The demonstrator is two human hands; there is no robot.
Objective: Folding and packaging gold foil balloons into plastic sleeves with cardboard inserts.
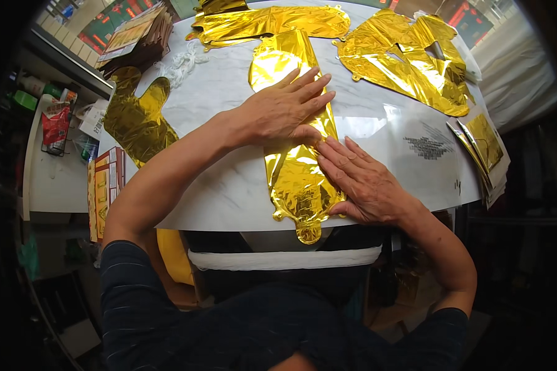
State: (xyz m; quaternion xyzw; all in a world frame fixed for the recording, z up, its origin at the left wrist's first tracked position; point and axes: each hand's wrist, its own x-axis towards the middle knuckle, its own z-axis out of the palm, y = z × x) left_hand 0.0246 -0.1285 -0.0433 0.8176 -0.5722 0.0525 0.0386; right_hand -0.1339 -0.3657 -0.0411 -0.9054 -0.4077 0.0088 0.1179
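A flat, uninflated gold foil balloon (294,176) lies lengthwise on the marbled white table (220,176), its tabbed near end hanging over the front edge. Across its upper middle rests my left hand (281,112), palm down with fingers stretched toward the right. My right hand (366,184) lies flat along the balloon's lower right edge, fingers pointing up and left, fingertips close to the left thumb. Both hands are open and grasp nothing. The palms hide parts of the foil beneath them.
More gold foil balloons lie at the back (278,23), the far right (408,62) and the left (139,111). White string (182,65) is bunched near a stack of printed packages (136,37). Foil packets (486,151) sit at the right edge, beside a clear plastic sheet (408,164).
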